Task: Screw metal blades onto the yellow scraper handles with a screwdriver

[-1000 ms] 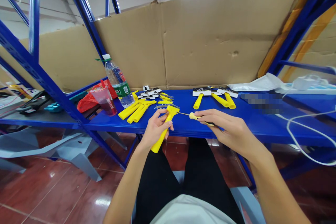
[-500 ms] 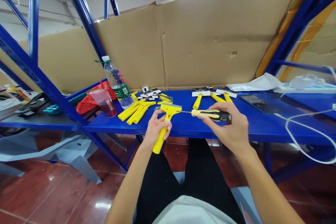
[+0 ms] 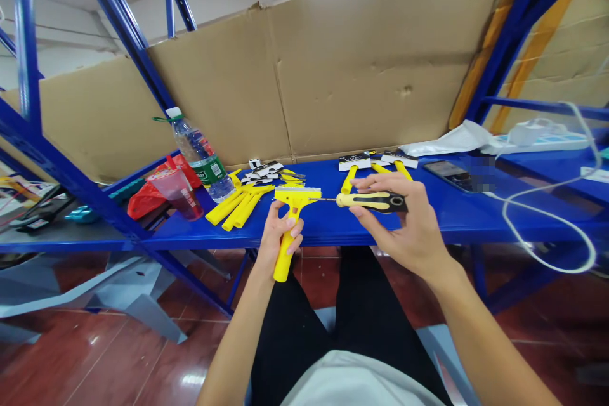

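Note:
My left hand [image 3: 281, 232] is wrapped round the handle of a yellow scraper [image 3: 284, 256], its wide head up with a pale metal blade along the top edge. In my right hand [image 3: 404, 212] is a yellow and black screwdriver [image 3: 368, 202], gripped between thumb and fingers and lying almost level. Its thin shaft points left and meets the right side of the scraper's head; the very tip is too small to make out. Behind my left hand, several yellow scraper handles [image 3: 238, 208] lie in a pile on the blue table [image 3: 323, 228].
Small yellow pieces [image 3: 291, 177] and black-and-white cards [image 3: 261, 171] lie behind the pile. Carded scrapers [image 3: 349, 179] sit at the back. A water bottle [image 3: 204, 158] and red cup [image 3: 185, 196] stand left. To the right are a phone [image 3: 447, 174] and white cable [image 3: 511, 228].
The view has shifted slightly, so most things appear further left. My right fingers have changed position on the screwdriver handle and look more extended. The shaft still meets the scraper's head.

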Tool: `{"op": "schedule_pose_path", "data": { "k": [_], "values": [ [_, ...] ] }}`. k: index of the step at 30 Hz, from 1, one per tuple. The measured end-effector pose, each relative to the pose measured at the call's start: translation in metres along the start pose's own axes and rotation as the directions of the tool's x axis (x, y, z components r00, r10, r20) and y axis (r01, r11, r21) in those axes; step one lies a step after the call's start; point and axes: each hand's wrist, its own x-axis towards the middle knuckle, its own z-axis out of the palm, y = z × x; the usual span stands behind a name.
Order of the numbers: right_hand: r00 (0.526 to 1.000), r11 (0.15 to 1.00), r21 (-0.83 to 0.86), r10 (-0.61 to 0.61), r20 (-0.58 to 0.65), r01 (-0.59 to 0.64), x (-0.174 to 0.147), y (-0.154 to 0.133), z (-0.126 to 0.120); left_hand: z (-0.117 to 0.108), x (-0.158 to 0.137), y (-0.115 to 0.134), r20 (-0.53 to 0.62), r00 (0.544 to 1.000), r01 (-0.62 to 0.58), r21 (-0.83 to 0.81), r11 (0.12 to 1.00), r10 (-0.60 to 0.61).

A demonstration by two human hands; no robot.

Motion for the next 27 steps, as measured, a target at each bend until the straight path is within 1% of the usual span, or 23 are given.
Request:
{"op": "schedule_pose_path", "data": {
  "k": [2,3,6,7,9,11,13,15,17,18,19,21,23,24,27],
  "values": [
    [0.998,0.996,0.09,0.007,0.069,-0.013,0.002,-0.002,-0.001,0.0,0.0,0.0,-0.009,1.0,-0.005,0.038,0.999,0.005],
    [0.997,0.995,0.103,0.001,0.08,-0.009,0.003,-0.003,-0.001,0.0,0.0,-0.001,-0.011,1.0,-0.006,0.056,0.998,0.007],
    [0.999,0.998,0.05,-0.043,0.03,0.041,0.0,0.0,0.003,-0.004,0.002,-0.004,-0.01,1.0,-0.011,0.109,0.994,0.012],
    [0.999,0.999,0.031,-0.036,0.002,0.036,-0.002,0.001,0.005,-0.005,0.003,-0.006,-0.005,1.0,-0.012,0.127,0.992,0.013],
    [0.999,0.999,0.051,0.019,-0.026,-0.018,-0.004,0.005,0.008,-0.008,0.005,-0.008,0.0,1.0,-0.016,0.159,0.987,0.016],
    [0.997,0.989,0.121,0.08,0.018,-0.082,-0.005,0.007,0.01,-0.011,0.006,-0.009,-0.004,1.0,-0.021,0.18,0.983,0.022],
    [0.992,0.982,0.154,0.1,0.07,-0.11,-0.005,0.008,0.01,-0.011,0.007,-0.009,-0.016,0.999,-0.027,0.188,0.982,0.031],
    [0.995,0.992,0.089,0.088,0.054,-0.093,-0.006,0.01,0.011,-0.012,0.008,-0.009,-0.025,0.999,-0.033,0.191,0.981,0.039],
    [0.997,0.997,-0.012,0.07,-0.022,-0.07,-0.006,0.013,0.012,-0.013,0.008,-0.008,-0.027,0.999,-0.038,0.194,0.98,0.044],
    [0.996,0.997,-0.034,0.07,-0.047,-0.071,-0.007,0.014,0.012,-0.013,0.008,-0.007,-0.024,0.999,-0.04,0.194,0.98,0.045],
    [0.995,0.996,-0.023,0.082,-0.05,-0.083,-0.007,0.016,0.013,-0.014,0.009,-0.007,-0.019,0.999,-0.043,0.192,0.98,0.047],
    [0.992,0.99,0.066,0.124,0.007,-0.124,-0.008,0.019,0.014,-0.016,0.009,-0.005,-0.013,0.998,-0.055,0.182,0.982,0.058],
    [0.988,0.98,0.138,0.135,0.072,-0.144,-0.01,0.021,0.016,-0.018,0.01,-0.004,-0.015,0.997,-0.07,0.175,0.982,0.074],
    [0.99,0.982,0.134,0.121,0.067,-0.129,-0.01,0.022,0.017,-0.018,0.01,-0.003,-0.016,0.997,-0.077,0.177,0.981,0.081],
    [0.995,0.997,0.015,0.081,-0.051,-0.08,-0.012,0.023,0.02,-0.017,0.009,-0.002,-0.011,0.997,-0.079,0.202,0.976,0.083]
  ]
}}
